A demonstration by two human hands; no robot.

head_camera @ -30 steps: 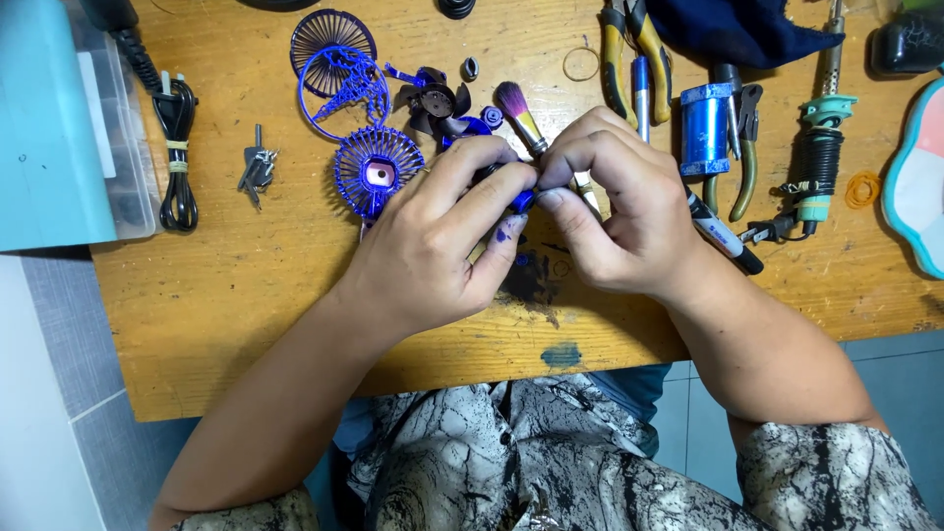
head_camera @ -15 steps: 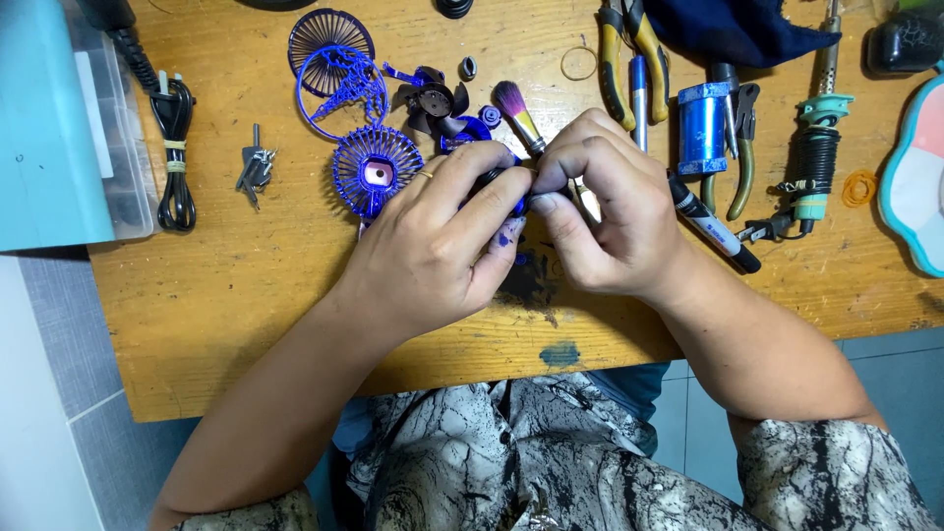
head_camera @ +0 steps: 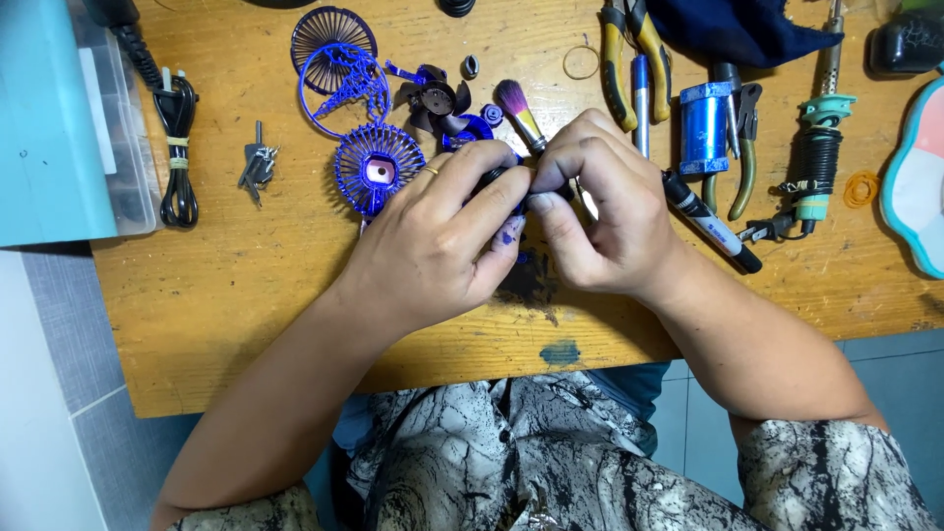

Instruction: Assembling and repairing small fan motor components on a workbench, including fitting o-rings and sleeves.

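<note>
Change: hands stayed where I had them, over the wooden table [head_camera: 246, 295], as half a second before.
Left hand [head_camera: 442, 246]: clamped on a small blue-black part [head_camera: 495, 183].
Right hand [head_camera: 600, 211]: pinching that part too.
Room: bare table left of hands, toward its near edge.

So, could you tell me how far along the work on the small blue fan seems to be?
Done: the round blue wire grilles, the dark propeller blade and the blue motor housing lie apart on the wooden table. In hand: the left hand and right hand pinch a small dark part, mostly hidden. Left: everything is unassembled.
</note>
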